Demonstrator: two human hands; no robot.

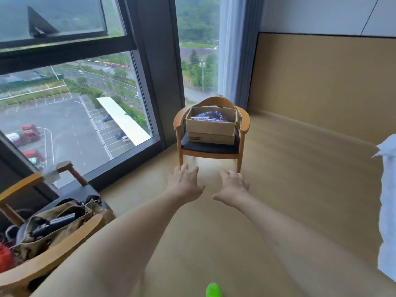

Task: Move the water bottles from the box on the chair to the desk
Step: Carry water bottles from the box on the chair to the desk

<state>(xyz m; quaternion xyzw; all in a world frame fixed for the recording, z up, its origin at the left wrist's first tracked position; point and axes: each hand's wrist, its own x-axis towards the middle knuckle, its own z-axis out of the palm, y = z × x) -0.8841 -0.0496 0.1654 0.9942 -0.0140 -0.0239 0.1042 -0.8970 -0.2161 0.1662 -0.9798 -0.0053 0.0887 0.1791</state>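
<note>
An open cardboard box point(211, 130) sits on the dark seat of a wooden armchair point(179, 125) by the window corner. Water bottles point(206, 117) with purple wrapping lie inside it, only their tops showing over the rim. Both my arms stretch forward toward the chair. My left hand point(184, 182) and my right hand point(233, 186) hover palm down with fingers spread, empty, a short way in front of the chair's legs and well short of the box. No desk is in view.
A second wooden chair point(53, 254) at the lower left holds an olive bag point(64, 221) and dark items. A tall window point(75, 116) runs along the left. White cloth point(387, 200) hangs at the right edge. Tan floor point(300, 179) lies between me and the chair.
</note>
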